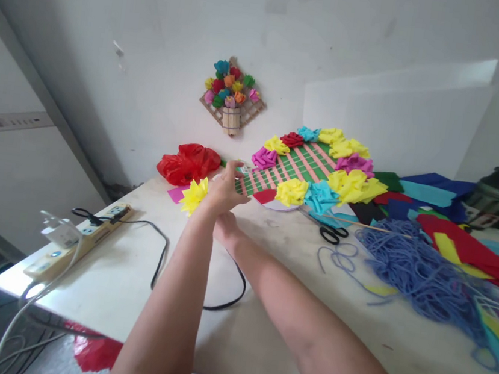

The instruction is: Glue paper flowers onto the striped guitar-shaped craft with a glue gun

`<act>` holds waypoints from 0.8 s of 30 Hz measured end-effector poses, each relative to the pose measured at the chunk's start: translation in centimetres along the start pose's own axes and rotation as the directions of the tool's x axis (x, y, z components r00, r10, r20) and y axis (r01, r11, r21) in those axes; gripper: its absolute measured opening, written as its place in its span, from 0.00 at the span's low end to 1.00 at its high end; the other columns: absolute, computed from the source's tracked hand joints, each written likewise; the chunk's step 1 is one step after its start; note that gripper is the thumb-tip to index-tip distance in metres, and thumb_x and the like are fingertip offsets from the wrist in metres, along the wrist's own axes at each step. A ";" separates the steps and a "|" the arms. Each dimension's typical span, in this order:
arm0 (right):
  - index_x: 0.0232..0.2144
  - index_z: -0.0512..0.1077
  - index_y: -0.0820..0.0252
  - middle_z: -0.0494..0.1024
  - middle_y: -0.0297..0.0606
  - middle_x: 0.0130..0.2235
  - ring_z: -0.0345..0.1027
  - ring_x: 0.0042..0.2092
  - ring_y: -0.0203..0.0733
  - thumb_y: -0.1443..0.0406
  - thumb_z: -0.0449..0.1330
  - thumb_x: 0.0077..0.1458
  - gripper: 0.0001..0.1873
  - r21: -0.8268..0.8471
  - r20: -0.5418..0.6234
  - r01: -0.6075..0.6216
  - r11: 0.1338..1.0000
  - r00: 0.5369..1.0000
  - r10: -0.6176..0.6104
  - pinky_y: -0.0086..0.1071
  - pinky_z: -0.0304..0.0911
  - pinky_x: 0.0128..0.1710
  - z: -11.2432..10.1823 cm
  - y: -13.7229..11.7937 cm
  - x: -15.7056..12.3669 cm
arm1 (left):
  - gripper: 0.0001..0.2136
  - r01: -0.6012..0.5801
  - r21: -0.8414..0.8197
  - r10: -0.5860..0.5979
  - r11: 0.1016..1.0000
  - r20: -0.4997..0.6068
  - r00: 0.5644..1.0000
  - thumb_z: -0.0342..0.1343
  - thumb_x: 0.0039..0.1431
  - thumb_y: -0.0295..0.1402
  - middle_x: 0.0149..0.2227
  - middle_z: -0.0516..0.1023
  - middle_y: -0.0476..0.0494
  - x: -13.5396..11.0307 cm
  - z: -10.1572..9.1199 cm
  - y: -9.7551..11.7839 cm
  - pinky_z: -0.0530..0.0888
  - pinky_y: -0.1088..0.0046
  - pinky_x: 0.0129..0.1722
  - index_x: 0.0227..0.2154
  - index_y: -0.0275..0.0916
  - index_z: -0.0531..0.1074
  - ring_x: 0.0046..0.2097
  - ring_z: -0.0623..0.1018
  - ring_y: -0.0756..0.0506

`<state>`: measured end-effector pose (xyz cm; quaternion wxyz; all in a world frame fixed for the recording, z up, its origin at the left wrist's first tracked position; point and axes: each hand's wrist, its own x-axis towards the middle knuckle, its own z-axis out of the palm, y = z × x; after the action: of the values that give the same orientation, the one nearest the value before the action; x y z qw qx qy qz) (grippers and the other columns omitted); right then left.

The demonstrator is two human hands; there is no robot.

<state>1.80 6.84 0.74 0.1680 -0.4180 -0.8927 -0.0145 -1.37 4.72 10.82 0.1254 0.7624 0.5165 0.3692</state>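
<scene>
Green-and-pink woven paper mat, ringed with paper flowers, stretches right and away from left hand, fingers closed on its nearest end; right hand tucked beneath, grip unclear.

Bare left forearm and bare right forearm, both slender.

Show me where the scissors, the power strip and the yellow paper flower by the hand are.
scissors (333, 234): head view, on the black handles.
power strip (97, 224): head view, on its socket face.
yellow paper flower (194, 196): head view, middle of its petals.
</scene>
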 end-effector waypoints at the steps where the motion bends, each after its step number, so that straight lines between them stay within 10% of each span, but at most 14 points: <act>1: 0.51 0.64 0.69 0.71 0.50 0.48 0.66 0.48 0.47 0.69 0.42 0.60 0.20 0.003 -0.017 -0.015 1.000 1.000 0.015 0.36 0.61 0.45 -0.1 0.1 -0.3 | 0.34 0.008 0.005 -0.008 1.000 0.014 1.000 0.60 0.37 0.25 0.45 0.70 0.41 -0.3 0.4 0.1 0.69 0.66 0.44 0.49 0.42 0.53 0.43 0.73 0.44; 15: 0.52 0.64 0.66 0.62 0.49 0.58 0.55 0.58 0.49 0.59 0.50 0.57 0.24 0.014 0.082 -0.228 0.974 0.971 0.226 0.38 0.51 0.54 -4.9 5.2 -14.5 | 0.33 0.157 0.263 -0.205 0.952 0.164 0.965 0.62 0.36 0.28 0.43 0.73 0.41 -3.6 1.8 -0.9 0.69 0.66 0.41 0.49 0.42 0.55 0.42 0.74 0.41; 20: 0.27 0.75 0.60 0.78 0.40 0.33 0.70 0.37 0.40 0.60 0.50 0.57 0.16 0.067 -0.051 -0.097 0.993 0.994 0.100 0.29 0.57 0.34 -8.2 3.7 -17.7 | 0.34 0.227 0.319 -0.301 0.920 0.207 0.931 0.61 0.36 0.27 0.44 0.73 0.42 -5.4 1.2 -1.9 0.69 0.70 0.38 0.50 0.40 0.54 0.42 0.74 0.43; 24: 0.24 0.73 0.61 0.76 0.37 0.26 0.66 0.29 0.36 0.61 0.50 0.56 0.16 0.161 -0.364 -0.236 0.958 0.888 0.280 0.28 0.53 0.29 -10.9 5.3 -16.9 | 0.34 0.243 0.338 -0.328 0.909 0.223 0.918 0.60 0.37 0.27 0.44 0.73 0.42 -6.5 0.9 -2.8 0.68 0.70 0.39 0.50 0.39 0.54 0.43 0.74 0.43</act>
<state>18.99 -4.07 5.10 0.3630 -0.5118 -0.7783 -0.0232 -3.94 0.38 5.83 0.1305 0.7315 0.6514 0.1537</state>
